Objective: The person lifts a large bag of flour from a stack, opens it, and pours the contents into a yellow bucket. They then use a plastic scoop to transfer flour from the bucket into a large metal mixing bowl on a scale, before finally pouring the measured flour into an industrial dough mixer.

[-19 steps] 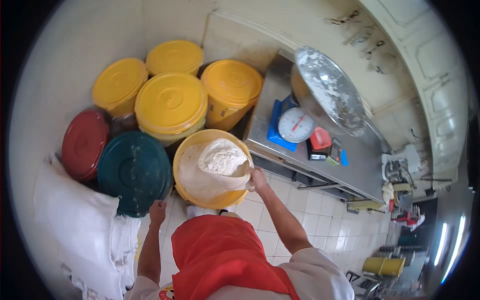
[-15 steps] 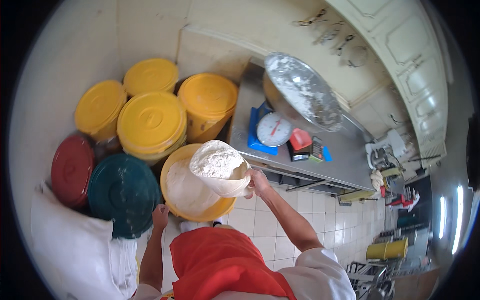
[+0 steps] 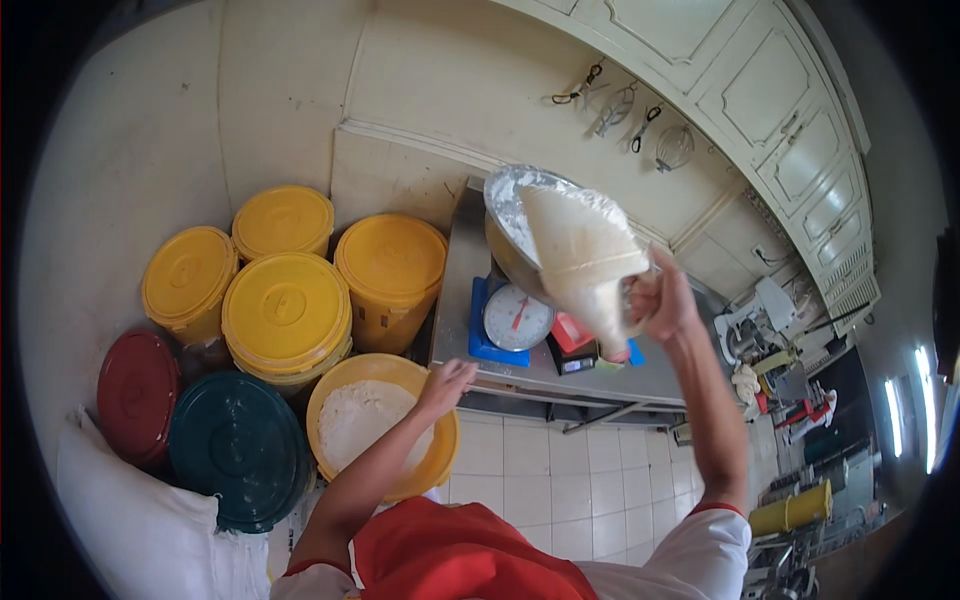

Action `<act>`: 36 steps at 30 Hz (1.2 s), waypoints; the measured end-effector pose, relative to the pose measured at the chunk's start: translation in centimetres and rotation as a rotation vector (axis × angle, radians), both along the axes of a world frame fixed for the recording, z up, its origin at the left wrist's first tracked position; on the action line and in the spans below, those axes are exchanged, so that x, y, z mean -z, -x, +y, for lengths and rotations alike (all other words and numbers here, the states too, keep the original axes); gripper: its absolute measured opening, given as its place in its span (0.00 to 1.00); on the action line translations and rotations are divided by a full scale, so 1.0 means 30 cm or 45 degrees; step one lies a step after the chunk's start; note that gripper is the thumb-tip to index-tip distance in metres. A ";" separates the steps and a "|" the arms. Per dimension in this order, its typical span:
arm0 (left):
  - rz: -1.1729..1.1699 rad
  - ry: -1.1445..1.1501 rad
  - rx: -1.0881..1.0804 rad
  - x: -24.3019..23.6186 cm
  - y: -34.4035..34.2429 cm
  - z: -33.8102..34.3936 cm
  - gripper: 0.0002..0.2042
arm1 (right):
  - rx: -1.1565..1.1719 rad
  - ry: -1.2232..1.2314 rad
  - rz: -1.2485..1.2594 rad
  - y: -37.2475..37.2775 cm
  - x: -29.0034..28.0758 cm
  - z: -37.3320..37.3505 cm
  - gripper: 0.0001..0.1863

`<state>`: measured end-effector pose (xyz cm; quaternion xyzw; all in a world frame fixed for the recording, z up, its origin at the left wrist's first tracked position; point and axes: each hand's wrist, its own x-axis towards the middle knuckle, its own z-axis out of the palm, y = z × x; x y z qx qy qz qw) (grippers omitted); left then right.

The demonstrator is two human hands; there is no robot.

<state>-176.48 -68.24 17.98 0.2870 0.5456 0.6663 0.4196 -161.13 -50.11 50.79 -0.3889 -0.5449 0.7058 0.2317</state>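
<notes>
One person works with two bare hands. The right hand (image 3: 665, 298) has its fingers closed round the handle of one off-white jug (image 3: 580, 245), raised and tilted over the bench (image 3: 455, 325). The jug covers part of one large metal bowl (image 3: 508, 225), whose inner wall is dusted with white powder; whether the two touch cannot be told. The left hand (image 3: 447, 388) is above the edge of one open yellow tub (image 3: 447, 445), its fingers loosely bent, a little apart and free. In that tub lies a bed of white powder (image 3: 355, 425).

Below the bowl on the bench stands one blue scale (image 3: 518, 318) with a round white dial and a red needle. Beside it are one red container (image 3: 571, 333) and one small black device (image 3: 573, 360) with a lit display.

Four yellow lidded tubs (image 3: 287, 305) crowd together behind the open one. To the left stand one dark red lidded tub (image 3: 138, 395) and one dark green lidded tub (image 3: 240, 450), with white sacking (image 3: 130, 500) in front of them; how many sacks there are cannot be told. Four utensils (image 3: 673, 148) hang in a row on the wall. One co-worker (image 3: 815, 415) shows far off at the right.
</notes>
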 end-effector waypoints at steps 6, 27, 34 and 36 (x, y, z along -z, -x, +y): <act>0.072 -0.025 0.053 -0.380 0.029 0.276 0.19 | 0.039 -1.294 -0.711 0.188 -0.055 0.432 0.31; -0.207 0.324 -0.126 0.138 -0.108 -0.136 0.14 | -0.685 -2.807 -1.726 0.316 -0.062 0.646 0.16; -0.528 0.384 -0.450 0.400 0.003 -0.679 0.10 | -0.028 -2.356 -1.476 0.290 -0.267 0.452 0.30; -0.600 0.331 -0.521 0.471 0.026 -0.792 0.09 | 0.204 -2.120 -1.228 0.255 -0.335 0.376 0.30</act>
